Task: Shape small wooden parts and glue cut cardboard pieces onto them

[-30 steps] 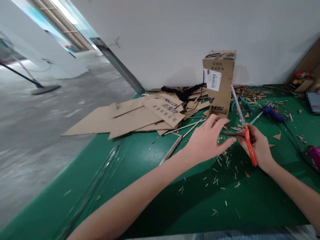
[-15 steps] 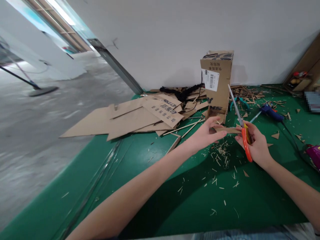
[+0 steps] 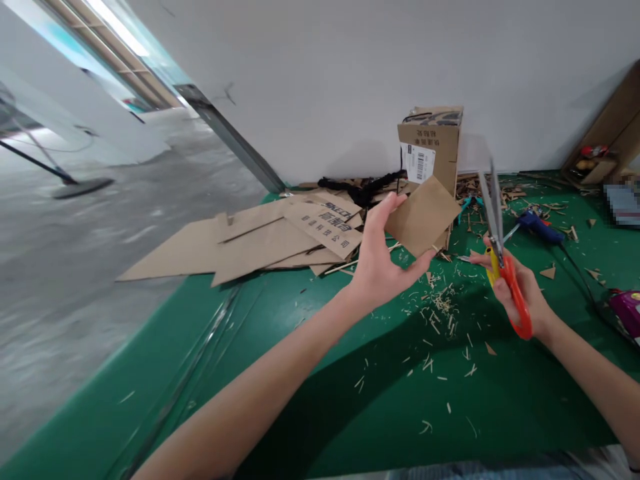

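- Many pale slivers strewn over the green table.
- In left hand: cardboard square, pinched between thumb and fingers, raised above the table.
- In right hand: scissors, gripped at the handles, blades pointing up and away.
- Beyond, at left: flat cardboard sheets, piled.
- At right: blue glue gun, lying down.
- Farther: cardboard box, upright by the wall, partly hidden behind the square.

The green worktop is a proper mess: flat cardboard sheets piled on the left, poking past the edge, with a bunched-up black thing behind them. Pale slivers scattered over the middle. There's a blue glue gun off to the right, and a tall labelled box standing by the white wall.
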Available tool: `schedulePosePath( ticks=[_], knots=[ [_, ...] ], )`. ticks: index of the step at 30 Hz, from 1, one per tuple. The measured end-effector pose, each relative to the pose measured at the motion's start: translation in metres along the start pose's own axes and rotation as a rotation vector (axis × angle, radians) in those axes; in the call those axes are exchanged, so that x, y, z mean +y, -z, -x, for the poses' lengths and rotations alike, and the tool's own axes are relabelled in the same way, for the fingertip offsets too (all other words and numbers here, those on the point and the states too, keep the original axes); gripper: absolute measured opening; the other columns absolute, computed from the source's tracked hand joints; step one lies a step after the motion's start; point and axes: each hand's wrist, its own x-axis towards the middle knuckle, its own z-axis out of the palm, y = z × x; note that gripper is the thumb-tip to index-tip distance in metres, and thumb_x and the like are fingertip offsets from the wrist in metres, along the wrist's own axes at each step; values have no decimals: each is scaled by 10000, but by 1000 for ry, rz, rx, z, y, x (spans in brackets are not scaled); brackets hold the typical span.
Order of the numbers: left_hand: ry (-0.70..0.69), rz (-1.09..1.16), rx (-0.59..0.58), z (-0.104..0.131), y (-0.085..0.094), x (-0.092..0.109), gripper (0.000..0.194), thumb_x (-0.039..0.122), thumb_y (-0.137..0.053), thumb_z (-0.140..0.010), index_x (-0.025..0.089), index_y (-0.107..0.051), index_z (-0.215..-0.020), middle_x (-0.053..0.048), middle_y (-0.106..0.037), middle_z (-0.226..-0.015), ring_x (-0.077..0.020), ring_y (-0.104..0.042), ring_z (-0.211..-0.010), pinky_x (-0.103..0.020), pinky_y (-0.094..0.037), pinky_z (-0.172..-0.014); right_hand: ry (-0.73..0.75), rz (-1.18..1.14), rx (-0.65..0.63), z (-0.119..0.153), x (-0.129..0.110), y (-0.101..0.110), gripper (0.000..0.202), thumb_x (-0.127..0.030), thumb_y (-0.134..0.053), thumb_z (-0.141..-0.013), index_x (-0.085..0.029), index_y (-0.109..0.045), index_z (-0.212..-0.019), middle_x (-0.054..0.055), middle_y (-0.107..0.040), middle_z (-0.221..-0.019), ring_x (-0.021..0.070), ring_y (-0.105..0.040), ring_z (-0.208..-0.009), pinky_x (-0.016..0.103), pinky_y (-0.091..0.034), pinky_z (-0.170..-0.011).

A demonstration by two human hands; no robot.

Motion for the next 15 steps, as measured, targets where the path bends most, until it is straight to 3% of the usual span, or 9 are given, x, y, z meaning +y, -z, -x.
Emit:
schedulePosePath(
  ticks=[4,7,15],
  knots=[
    [-13,-78,111,-3,5,-5,900,484,-654,-795,331,-31,-1426,-142,-316,-1449,-322,-313,-1371,-532,-310,-1100,-20,104,-54,-1,-4,-2,434,-259,-734,-642,-263,-675,-1072,63,-689,-1103,261,-620,-1047,359,-527,-830],
    [32,-108,102,-4,8,-5,937,501,-656,-794,340,12,-1431,-145,-291,-1470,-316,-297,-1388,-534,-287,-1117,-2,157,-102,-1,-4,-2,378,-211,-710,-656,-267,-689,-1029,61,-682,-1127,274,-591,-1123,363,-525,-849],
    [-111,-80,12,-5,5,-3,904,409,-659,-820,270,-28,-1452,-174,-401,-1424,-313,-385,-1341,-486,-362,-1067,54,327,-192,-1,0,1,459,-304,-621,-762,-211,-598,-1211,120,-626,-1241,300,-485,-1267,368,-524,-870]
  ],
)
